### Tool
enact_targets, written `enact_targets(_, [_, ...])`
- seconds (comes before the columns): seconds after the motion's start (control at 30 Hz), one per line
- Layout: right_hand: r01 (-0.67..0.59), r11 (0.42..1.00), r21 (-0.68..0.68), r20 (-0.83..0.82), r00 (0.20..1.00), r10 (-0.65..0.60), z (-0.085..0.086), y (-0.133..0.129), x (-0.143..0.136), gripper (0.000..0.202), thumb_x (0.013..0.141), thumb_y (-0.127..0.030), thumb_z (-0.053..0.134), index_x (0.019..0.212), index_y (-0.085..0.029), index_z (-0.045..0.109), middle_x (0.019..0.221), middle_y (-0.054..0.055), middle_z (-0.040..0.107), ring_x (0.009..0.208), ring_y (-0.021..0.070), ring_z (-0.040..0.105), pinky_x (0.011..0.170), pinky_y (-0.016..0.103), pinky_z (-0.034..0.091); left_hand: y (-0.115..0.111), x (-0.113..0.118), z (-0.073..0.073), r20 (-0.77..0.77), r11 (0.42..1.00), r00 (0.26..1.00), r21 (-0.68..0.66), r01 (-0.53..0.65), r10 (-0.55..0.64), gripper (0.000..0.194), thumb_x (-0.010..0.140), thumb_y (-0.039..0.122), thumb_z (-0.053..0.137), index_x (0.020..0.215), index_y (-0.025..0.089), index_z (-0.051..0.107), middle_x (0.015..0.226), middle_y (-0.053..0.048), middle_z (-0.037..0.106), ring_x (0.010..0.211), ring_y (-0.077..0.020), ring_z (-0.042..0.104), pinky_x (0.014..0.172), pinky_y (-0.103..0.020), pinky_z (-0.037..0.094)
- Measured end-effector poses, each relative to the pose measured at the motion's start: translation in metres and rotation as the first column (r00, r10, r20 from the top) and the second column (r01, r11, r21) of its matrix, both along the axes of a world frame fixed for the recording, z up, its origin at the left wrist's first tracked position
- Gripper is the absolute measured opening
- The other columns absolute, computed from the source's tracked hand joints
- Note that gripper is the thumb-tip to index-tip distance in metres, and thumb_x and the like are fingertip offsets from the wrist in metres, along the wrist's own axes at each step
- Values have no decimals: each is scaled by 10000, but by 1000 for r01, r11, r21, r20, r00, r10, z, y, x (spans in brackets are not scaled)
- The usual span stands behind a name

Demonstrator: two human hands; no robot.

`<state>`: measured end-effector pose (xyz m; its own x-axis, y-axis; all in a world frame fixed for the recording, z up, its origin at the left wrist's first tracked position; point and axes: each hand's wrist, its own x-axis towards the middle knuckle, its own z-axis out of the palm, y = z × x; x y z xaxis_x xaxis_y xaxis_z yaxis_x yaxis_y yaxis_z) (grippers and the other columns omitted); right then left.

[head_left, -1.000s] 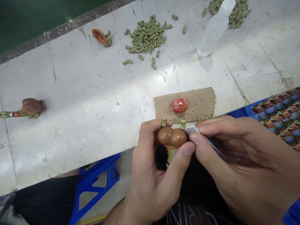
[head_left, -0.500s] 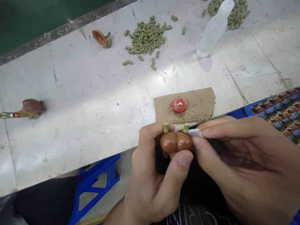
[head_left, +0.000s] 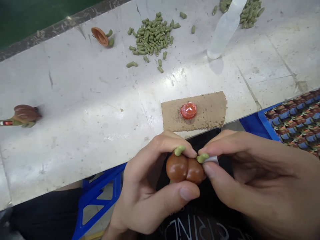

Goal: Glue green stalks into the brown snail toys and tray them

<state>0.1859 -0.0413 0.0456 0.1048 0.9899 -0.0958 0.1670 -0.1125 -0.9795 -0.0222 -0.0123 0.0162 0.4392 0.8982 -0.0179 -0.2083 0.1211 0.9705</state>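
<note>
My left hand (head_left: 155, 186) is closed around a brown, glossy, two-lobed toy figure (head_left: 183, 168), thumb below and fingers behind it. Two light-green stubs stick up from its top side. At the right-hand stub (head_left: 202, 157), the thumb and forefinger of my right hand (head_left: 240, 173) pinch a small white, flat piece (head_left: 213, 159), whose material I cannot make out. Part of this piece is hidden by my fingers. Beyond the hands, a glossy red blob (head_left: 188, 110) lies on a piece of cardboard (head_left: 212, 106) near the table's edge.
Small green pieces (head_left: 153, 35) lie piled at the back, with another pile (head_left: 250, 15) behind a translucent bottle (head_left: 226, 31). An orange-brown shell-like part (head_left: 100, 36) is at back left. Another toy figure (head_left: 26, 114) lies far left. A blue crate (head_left: 268, 125) of figures stands right.
The toy figure has turned, so its stubs now lean to the right. My right fingertips have come up against the right-hand stub with the white piece. The whole view has shifted slightly.
</note>
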Motion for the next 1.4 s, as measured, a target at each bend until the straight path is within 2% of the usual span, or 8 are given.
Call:
enact_targets(0.17, [1, 1000, -28, 73, 997, 1, 2, -3, 1, 244, 926, -108, 882, 1006, -337, 856, 902, -77, 890, 689, 136, 823, 548, 209, 587, -3, -2, 1, -50, 997, 998, -64, -42, 39, 245, 1066, 319, 880, 1292, 231, 846, 1173, -80, 814, 1035, -251, 756, 940, -370, 660])
enact_targets(0.3, [-1, 1000, -25, 126, 992, 5, 3, -7, 3, 188, 967, -167, 890, 1016, -347, 870, 897, -73, 875, 663, 135, 799, 501, 216, 569, 1, -4, 0, -15, 998, 999, -43, 34, -34, 259, 1027, 286, 933, 1274, 238, 871, 1140, -63, 832, 995, -230, 767, 904, -346, 663])
enact_targets(0.5, [-33, 999, -33, 116, 993, 37, 5, -9, 4, 174, 1003, -161, 865, 1048, -329, 864, 937, -51, 872, 720, 145, 821, 558, 221, 634, -3, -4, 5, -67, 993, 998, -119, -25, 17, 278, 1099, 445, 901, 1284, 243, 853, 1172, -76, 813, 1046, -245, 766, 936, -375, 666])
enact_targets(0.67, [-59, 998, -36, 148, 987, 64, 4, -8, 2, 90, 1054, -217, 822, 1054, -297, 862, 993, -35, 882, 790, 135, 834, 690, 229, 663, 7, -3, 0, 16, 986, 998, -158, 54, -52, 250, 1036, 239, 937, 1275, 256, 866, 1167, -52, 828, 1015, -222, 792, 899, -324, 672])
enact_targets(0.8, [-58, 997, -53, 187, 980, 67, 2, -8, 1, 115, 1063, -213, 788, 1056, -302, 860, 962, -43, 864, 782, 156, 825, 769, 284, 685, 10, -2, -3, 55, 987, 997, -151, 61, -54, 277, 1003, 201, 941, 1262, 272, 873, 1134, -52, 814, 953, -216, 794, 845, -318, 676])
enact_targets(1.0, [-19, 1000, -10, 196, 980, 20, 4, -5, -2, 169, 1041, -171, 806, 1087, -326, 854, 1001, -75, 896, 799, 152, 832, 818, 278, 721, -4, 14, 7, -31, 971, 991, -197, -133, 130, 204, 1054, 387, 935, 1168, 251, 835, 1135, -59, 758, 951, -206, 747, 865, -315, 681])
enact_targets(1.2, [100, 995, -14, 57, 994, -99, 5, -6, -8, 190, 1033, -204, 867, 1137, -362, 877, 970, -69, 902, 721, 168, 837, 816, 318, 765, -1, 10, -4, -26, 961, 990, -236, -141, 139, 173, 1131, 396, 842, 1278, 307, 830, 1171, -25, 766, 870, -155, 699, 728, -250, 603])
enact_targets(1.4, [150, 987, -53, 27, 988, -149, 4, -1, -9, 181, 1036, -233, 885, 1113, -394, 916, 884, -80, 889, 688, 151, 838, 745, 251, 748, 2, 6, -11, 53, 938, 986, -320, -133, 157, 286, 1174, 518, 743, 1236, 254, 835, 1093, -55, 788, 1010, -197, 774, 910, -281, 659])
